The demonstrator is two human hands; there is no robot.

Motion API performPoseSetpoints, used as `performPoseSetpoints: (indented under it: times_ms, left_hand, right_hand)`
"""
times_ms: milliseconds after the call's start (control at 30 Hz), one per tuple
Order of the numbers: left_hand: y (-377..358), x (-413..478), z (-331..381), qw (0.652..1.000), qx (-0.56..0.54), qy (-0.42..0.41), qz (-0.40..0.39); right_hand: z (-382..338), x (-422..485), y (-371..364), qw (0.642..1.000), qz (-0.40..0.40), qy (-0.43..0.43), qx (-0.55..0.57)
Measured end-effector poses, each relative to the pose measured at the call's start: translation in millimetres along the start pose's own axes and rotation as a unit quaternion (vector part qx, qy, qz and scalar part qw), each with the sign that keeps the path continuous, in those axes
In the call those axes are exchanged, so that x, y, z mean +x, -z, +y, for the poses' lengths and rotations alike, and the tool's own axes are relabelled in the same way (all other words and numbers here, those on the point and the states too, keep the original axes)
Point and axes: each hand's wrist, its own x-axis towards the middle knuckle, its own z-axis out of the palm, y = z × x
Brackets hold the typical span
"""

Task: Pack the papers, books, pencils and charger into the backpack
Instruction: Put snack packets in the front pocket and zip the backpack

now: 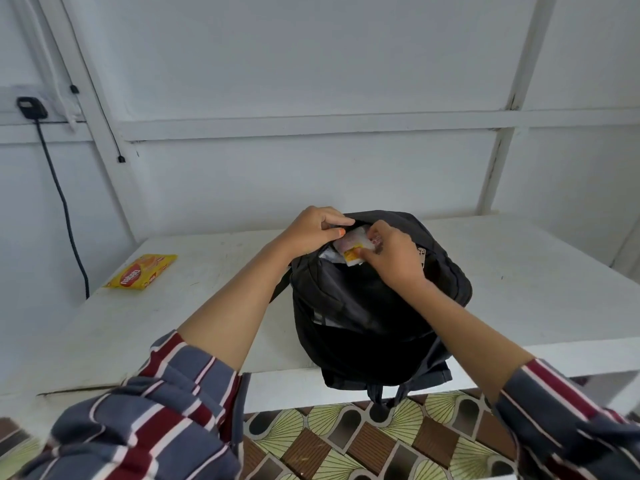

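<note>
Wall (311, 81): white, panelled, with raised battens; runs across the far side of the scene.

Worktop (519, 271): white, scuffed, set against the wall.

Floor (346, 448): brown, black and pale green patterned tiles, showing under the worktop's near edge.

Backpack (363, 313): black, standing at the middle of the worktop near its near edge. The top opening is unzipped and its straps hang over the near edge.

Sleeves (156, 410): striped grey, dark red and white, pushed up both forearms.

Left hand (311, 230): fingers curled over the far left rim of the backpack's opening, gripping the fabric.

Right hand (394, 258): thumb and fingers pinch a small packet at the mouth of the opening.

Yellow snack packet (140, 271): lies flat on the far left of the worktop, well apart from the backpack.

Small packet (351, 245): pale wrapping with a yellow label, half inside the opening; it is too blurred to tell what it holds.

Black plug (31, 107): on the wall at far left, with a dark cable (62, 202) hanging down from it.
</note>
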Motion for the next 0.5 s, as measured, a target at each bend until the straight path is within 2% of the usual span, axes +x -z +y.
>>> performPoseSetpoints:
  times_ms: [133, 333, 500]
  left_hand:
    - [-0.7, 0.0, -1.1, 1.0, -0.004, 0.01, -0.002]
    - [-0.9, 0.4, -0.9, 1.0, -0.002, 0.012, 0.002]
    - [-2.7, 1.2, -0.9, 1.0, -0.004, 0.011, 0.007]
  right_hand:
    - [-1.3, 2.6, -10.2, 0.998, -0.003, -0.013, -0.066]
    - [14.8, -5.0, 6.7, 0.972, -0.096, 0.068, -0.203]
    - [23.5, -6.4, 1.5, 0.949, -0.055, 0.15, -0.273]
